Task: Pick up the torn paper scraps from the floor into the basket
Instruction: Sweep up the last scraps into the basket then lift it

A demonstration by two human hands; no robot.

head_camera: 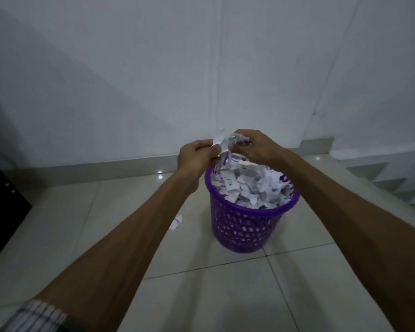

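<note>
A purple perforated plastic basket [242, 226] stands on the tiled floor, filled almost to the rim with torn white paper scraps [247, 185]. Above its far rim both my hands hold a bunch of scraps [223, 142] between them. My left hand [197, 156] pinches the bunch from the left and my right hand [254, 146] grips it from the right. Some pieces hang down from the bunch toward the basket. One loose scrap [177, 222] lies on the floor left of the basket.
A white wall [153, 80] with a skirting board runs close behind the basket. A dark piece of furniture [2, 200] stands at the left edge. White steps [393, 185] rise at the right. Glossy beige tiles [225, 295] cover the floor in front.
</note>
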